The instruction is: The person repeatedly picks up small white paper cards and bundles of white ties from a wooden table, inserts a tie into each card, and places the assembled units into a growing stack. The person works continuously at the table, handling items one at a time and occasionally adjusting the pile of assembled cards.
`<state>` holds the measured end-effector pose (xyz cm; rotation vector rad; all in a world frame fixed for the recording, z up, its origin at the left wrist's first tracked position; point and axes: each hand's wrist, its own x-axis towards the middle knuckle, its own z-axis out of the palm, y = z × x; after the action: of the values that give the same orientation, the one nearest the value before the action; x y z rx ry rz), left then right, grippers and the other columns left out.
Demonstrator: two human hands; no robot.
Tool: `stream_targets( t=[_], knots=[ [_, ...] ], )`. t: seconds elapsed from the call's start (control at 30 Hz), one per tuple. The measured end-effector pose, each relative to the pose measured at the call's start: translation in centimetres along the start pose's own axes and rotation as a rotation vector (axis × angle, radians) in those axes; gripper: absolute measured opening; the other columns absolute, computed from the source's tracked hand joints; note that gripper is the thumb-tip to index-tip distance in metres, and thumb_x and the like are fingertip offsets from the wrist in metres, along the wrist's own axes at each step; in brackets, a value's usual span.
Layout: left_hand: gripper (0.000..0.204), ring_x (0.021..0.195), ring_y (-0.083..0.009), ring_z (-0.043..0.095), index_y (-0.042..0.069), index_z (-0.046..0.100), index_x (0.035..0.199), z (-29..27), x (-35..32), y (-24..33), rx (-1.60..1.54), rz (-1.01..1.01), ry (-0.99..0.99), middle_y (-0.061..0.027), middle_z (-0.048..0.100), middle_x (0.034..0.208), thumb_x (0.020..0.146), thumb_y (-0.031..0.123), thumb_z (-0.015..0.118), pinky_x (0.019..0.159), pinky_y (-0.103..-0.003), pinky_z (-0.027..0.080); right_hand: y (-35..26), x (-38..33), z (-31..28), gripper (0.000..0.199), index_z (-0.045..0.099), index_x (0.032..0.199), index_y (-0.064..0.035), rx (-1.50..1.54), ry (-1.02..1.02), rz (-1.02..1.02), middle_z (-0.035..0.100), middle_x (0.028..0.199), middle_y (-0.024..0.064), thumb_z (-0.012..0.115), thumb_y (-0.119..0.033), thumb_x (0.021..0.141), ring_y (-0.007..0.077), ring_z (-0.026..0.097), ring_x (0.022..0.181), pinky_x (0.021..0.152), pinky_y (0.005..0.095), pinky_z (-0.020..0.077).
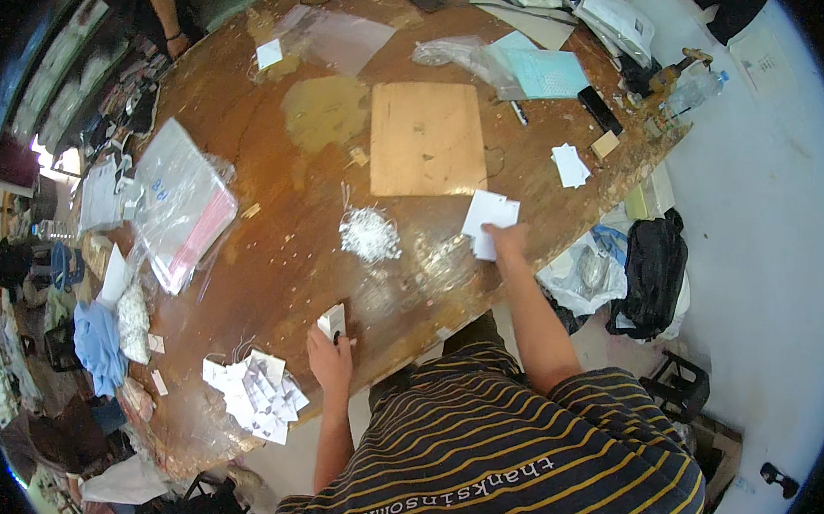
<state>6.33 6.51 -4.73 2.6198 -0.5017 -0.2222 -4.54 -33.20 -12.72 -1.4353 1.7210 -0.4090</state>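
My left hand [331, 354], near the front edge of the table, is closed around a small white stack of cards [332, 320]. A small black spot shows beside its fingers, too small to name. Farther right, my right hand [509, 241] grips the edge of several white cards [485, 214] fanned on the tabletop. Between and beyond the hands lies a heap of short white strings [370, 235]. A loose pile of white tags [259, 395], some with strings trailing, lies left of my left hand.
A square wooden board [428, 142] lies mid-table. Plastic-wrapped sheets [182, 205] sit at left. Toward the right are more white cards [569, 166], a small wooden block [605, 144], a black phone [598, 109] and a pen [519, 113]. Another person's arm [163, 6] shows at far left.
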Motion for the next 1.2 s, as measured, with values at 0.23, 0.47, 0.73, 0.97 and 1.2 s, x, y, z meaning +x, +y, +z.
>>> stream_targets(
  t=[0.23,0.47,0.73,0.97,1.2],
  knots=[
    [0.045,0.102,-0.0191,0.054,0.0,0.044,0.127,9.5,7.1,15.4,-0.988,-0.248,-0.232,-0.01,0.056,0.113,0.085,0.005,0.058,0.092,-0.031,0.043,0.1,2.8,-4.3,0.054,0.053,0.121,0.0017,0.527,-0.629,0.043,0.064,0.112,0.0114,0.078,-0.009,0.075,0.0205,0.062,0.101,0.087,0.033,0.0485],
    [0.05,0.109,-0.0246,0.056,-0.001,0.046,0.124,25.2,15.5,34.1,-1.066,-0.154,-0.55,-0.0163,0.059,0.115,0.083,0.017,0.069,0.092,-0.037,0.045,-7.0,24.4,-16.3,0.083,0.043,0.129,0.0042,-0.229,-0.494,-0.369,0.061,0.115,0.0244,0.083,-0.033,0.067,0.0339,0.062,0.104,0.09,0.0409,0.0483],
    [0.057,0.106,-0.0365,0.054,-0.003,0.049,0.121,27.9,15.7,43.1,-0.155,0.02,-0.202,-0.0189,0.055,0.109,0.078,0.028,0.07,0.088,-0.043,0.048,-9.5,22.1,-15.4,0.062,0.048,0.125,0.0042,-0.62,-0.014,-0.846,0.051,0.126,0.0271,0.075,-0.023,0.076,0.0437,0.048,0.116,0.1,0.0464,0.0389],
    [0.037,0.098,-0.0373,0.057,-0.003,0.054,0.114,21.4,14.9,37.4,-0.307,0.245,-0.084,-0.0206,0.054,0.105,0.082,0.015,0.06,0.083,-0.044,0.05,-11.0,9.4,-8.2,0.035,0.057,0.116,0.0007,-0.298,-0.391,-1.089,0.054,0.119,0.0232,0.061,-0.02,0.088,0.041,0.05,0.111,0.097,0.0467,0.0392],
    [0.016,0.093,-0.0383,0.055,0.003,0.061,0.093,8.4,3.9,13.9,-0.115,-0.188,0.467,-0.0191,0.058,0.098,0.077,0.005,0.061,0.081,-0.048,0.044,-11.9,-7.6,6.9,0.057,0.05,0.13,-0.0066,-0.415,-0.757,-1.406,0.048,0.129,0.022,0.069,-0.034,0.083,0.0433,0.046,0.117,0.097,0.0477,0.0398]
  ],
)
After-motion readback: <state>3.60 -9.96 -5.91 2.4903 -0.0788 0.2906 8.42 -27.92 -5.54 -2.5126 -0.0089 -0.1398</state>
